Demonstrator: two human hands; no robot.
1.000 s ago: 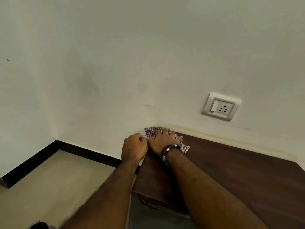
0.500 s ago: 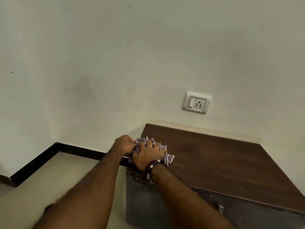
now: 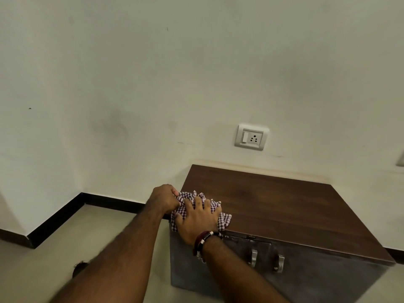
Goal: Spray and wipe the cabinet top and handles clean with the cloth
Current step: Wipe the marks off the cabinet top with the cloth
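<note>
Cloth: checked purple-and-white cotton cloth (image 3: 197, 212), bunched on the front-left corner of the cabinet top, partly draped over the left edge.
Left hand: left hand (image 3: 165, 199) hangs off the cabinet's left side, its grip curled tight round the cloth's left end.
Right hand: right hand (image 3: 197, 219), with a dark red bracelet (image 3: 204, 238) at the wrist, lies on the cloth with fingers spread and bent into the folds, pressing it down.
Cabinet top: dark brown wood-grain cabinet top (image 3: 284, 206), bare to the right of the hands, back edge against the wall.
Handles: two small silver metal handles (image 3: 253, 258) on the grey front, below and right of the right wrist, apart from the cloth.
Socket: white wall switch-and-socket plate (image 3: 251, 137) above the back edge.
Spray bottle: not in view.
Risk: the bunched cloth covers little surface, so strokes may leave streaks; with both hands at the corner edge, a hard push could slide the cloth off onto the floor.
</note>
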